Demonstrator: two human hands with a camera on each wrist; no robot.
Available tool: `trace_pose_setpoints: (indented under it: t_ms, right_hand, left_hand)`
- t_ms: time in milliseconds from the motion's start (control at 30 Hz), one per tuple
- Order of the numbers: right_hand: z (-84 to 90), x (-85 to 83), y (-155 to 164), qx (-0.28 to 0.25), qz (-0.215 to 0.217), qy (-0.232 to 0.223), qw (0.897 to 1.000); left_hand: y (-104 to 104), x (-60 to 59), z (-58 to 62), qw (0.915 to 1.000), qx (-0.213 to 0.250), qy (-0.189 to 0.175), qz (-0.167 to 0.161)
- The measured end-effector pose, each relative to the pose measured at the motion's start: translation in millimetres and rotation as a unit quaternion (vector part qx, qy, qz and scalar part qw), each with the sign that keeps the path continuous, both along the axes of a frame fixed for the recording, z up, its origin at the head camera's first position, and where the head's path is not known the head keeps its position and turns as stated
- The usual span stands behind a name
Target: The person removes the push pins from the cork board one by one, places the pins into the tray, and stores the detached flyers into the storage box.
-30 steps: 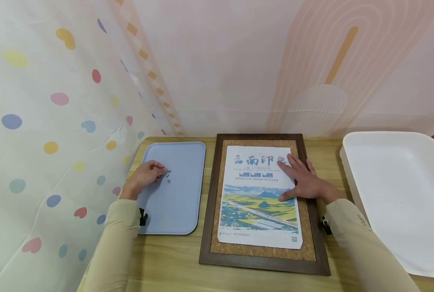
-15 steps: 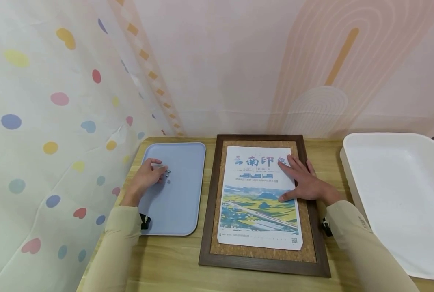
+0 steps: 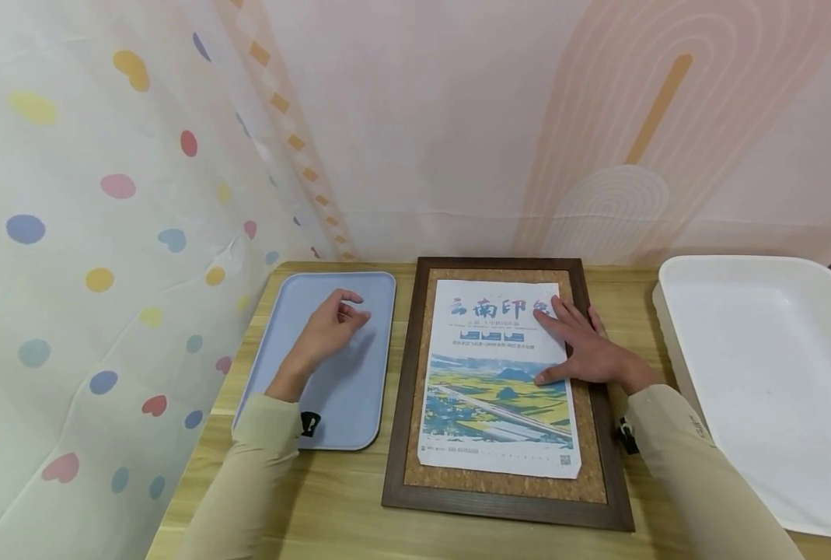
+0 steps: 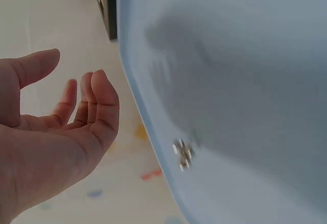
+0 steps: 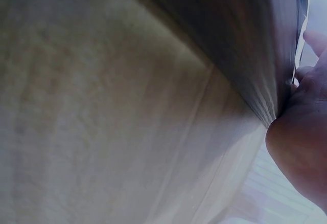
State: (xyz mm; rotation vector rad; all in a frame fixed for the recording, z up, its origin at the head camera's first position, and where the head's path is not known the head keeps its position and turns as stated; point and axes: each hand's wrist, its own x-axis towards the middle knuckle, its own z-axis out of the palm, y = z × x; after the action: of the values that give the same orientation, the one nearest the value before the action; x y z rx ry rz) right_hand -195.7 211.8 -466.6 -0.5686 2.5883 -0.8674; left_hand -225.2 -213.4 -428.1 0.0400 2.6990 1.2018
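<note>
A colourful printed poster lies on the cork board of a dark wooden frame in the middle of the table. My right hand lies flat on the poster's upper right corner, fingers straight. My left hand hovers over the far part of a light blue tray, fingers loosely curved and thumb apart. In the left wrist view the left hand shows nothing between its fingers, and a small cluster of metal pins lies on the blue tray below. The right wrist view is blurred, showing only the right hand's heel against the frame.
A large white tray stands at the right end of the wooden table. A dotted curtain hangs close along the left edge, and a wall stands right behind the table.
My left hand has lifted off the pins on the blue tray and moved right and farther back, fingers loosening. The right hand has stayed pressed on the poster.
</note>
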Motion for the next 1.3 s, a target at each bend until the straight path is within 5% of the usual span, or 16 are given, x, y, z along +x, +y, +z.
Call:
trace_pose_setpoints:
  t_ms: [533, 1300]
  right_hand:
    - [0.3, 0.8, 1, -0.027, -0.028, -0.008, 0.999]
    - [-2.7, -2.0, 3, -0.086, -0.071, 0.021, 0.994]
  left_hand:
    - [52, -0.7, -8.1, 0.9967, 0.048, -0.014, -0.063]
    - [86, -2.3, -18.0, 0.9963, 0.035, -0.014, -0.077]
